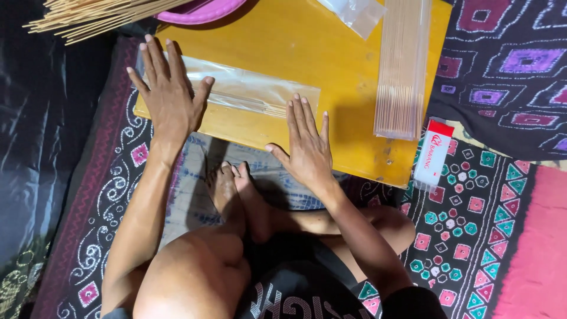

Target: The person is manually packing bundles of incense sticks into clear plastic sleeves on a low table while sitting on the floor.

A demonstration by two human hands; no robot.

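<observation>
My left hand lies flat, fingers spread, on the left end of a clear plastic bag holding thin wooden sticks. My right hand rests flat with fingers apart at the bag's right end, on the yellow wooden board. The bag lies lengthwise across the board's near side. Neither hand grips anything.
A filled clear pack of sticks lies along the board's right side. A small red-and-white box sits on the patterned cloth. Loose sticks and a pink bowl are at the top left. An empty clear bag lies at the top. My crossed legs are below.
</observation>
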